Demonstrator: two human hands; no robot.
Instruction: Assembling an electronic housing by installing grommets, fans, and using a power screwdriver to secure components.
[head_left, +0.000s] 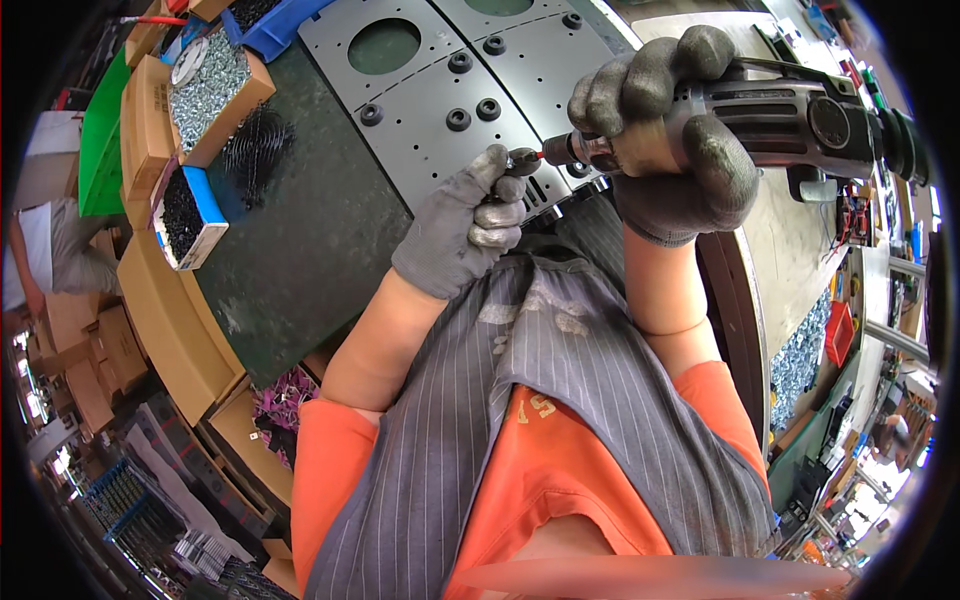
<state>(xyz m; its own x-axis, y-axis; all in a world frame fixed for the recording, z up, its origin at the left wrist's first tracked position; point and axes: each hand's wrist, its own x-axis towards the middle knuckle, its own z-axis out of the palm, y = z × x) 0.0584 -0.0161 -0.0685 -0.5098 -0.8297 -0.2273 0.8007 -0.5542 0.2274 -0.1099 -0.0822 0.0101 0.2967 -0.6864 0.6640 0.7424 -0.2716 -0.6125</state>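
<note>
My right hand (675,140), in a grey coated work glove, is wrapped round a power screwdriver (785,125) with a dark body and a metal nose. The tool lies sideways, its nose pointing left. At its red-marked bit (540,155) is a small dark round piece (521,161), pinched between the thumb and fingers of my left hand (455,225), also gloved. Both hands are over the near edge of a grey metal panel (410,120) with large round cut-outs and small holes. Several black rubber feet (459,120) sit on the panels.
At left stand a cardboard box of silvery screws (212,95), a small box of black parts (181,215) and a blue bin (270,35). A dark green mat (290,270) covers the table. More silvery parts (798,345) and a red tray (839,333) are at right.
</note>
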